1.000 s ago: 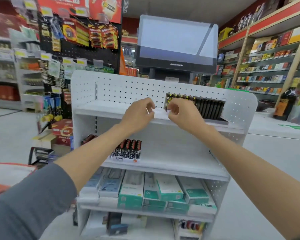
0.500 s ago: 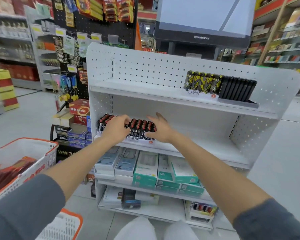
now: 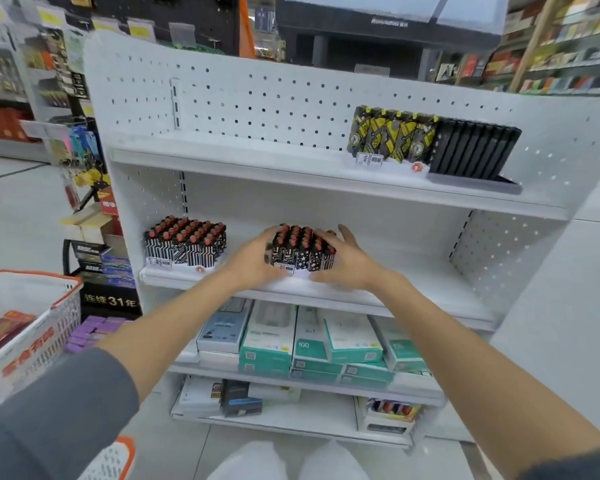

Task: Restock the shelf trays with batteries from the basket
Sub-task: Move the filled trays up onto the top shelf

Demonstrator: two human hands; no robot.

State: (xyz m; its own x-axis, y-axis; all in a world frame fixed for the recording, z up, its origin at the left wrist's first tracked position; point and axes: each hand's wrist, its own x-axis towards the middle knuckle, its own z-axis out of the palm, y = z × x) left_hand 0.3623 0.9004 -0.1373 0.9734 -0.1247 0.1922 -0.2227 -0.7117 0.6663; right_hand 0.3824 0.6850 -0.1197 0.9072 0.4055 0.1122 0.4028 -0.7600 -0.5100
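The basket [image 3: 32, 282] sits near left. On the shelf [image 3: 413, 282], right of the left tray [image 3: 186, 245], my left hand [image 3: 253, 261] and right hand [image 3: 347, 263] clamp the middle tray [image 3: 303, 259] between them, fingers curled round its ends. Its batteries [image 3: 293, 237] stand upright, red tips up; its long side runs left-right.

At the lower left of the frame, a black sign [image 3: 110, 300] beside the white shelf unit carries pale characters reading "连续31年". In the lower middle, a teal box [image 3: 309, 348] on the third shelf down shows "100" in white. The red characters on the basket [image 3: 32, 362] and the lettering on the monitor frame [image 3: 389, 23] at the top are too blurred to read.
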